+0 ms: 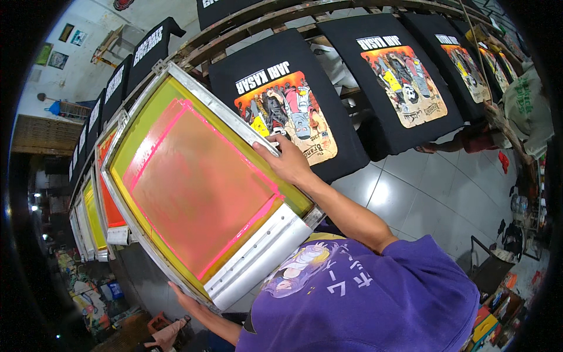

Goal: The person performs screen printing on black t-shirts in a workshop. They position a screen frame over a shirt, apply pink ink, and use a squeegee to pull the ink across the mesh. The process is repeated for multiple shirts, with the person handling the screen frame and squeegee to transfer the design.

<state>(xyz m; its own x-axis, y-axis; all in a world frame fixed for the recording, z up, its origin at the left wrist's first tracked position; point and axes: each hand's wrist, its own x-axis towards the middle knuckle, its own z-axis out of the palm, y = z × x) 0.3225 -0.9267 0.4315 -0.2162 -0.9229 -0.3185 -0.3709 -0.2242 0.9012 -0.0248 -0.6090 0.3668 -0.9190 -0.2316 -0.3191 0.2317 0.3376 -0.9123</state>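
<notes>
A silkscreen frame (227, 120) with metal sides, yellow-green mesh and pink tape round a brownish panel is tilted up before me. My right hand (285, 159) grips its right side, thumb over the rim. Lower down, my left hand (190, 302) is closed on the opposite side, with part of its fingers hidden by the frame. Across the end nearest me lies a silver metal squeegee (258, 255), touched by neither hand. Just beyond my right hand, a black T-shirt (346, 155) with a colourful group print lies flat on the rack.
More printed black shirts (431, 88) line the long rack (258, 29), curving away on both sides. Left of my frame stand an orange screen (111, 190) and a yellow one (92, 214). At right, another person's leg (475, 139) shows above the tiled floor (404, 190).
</notes>
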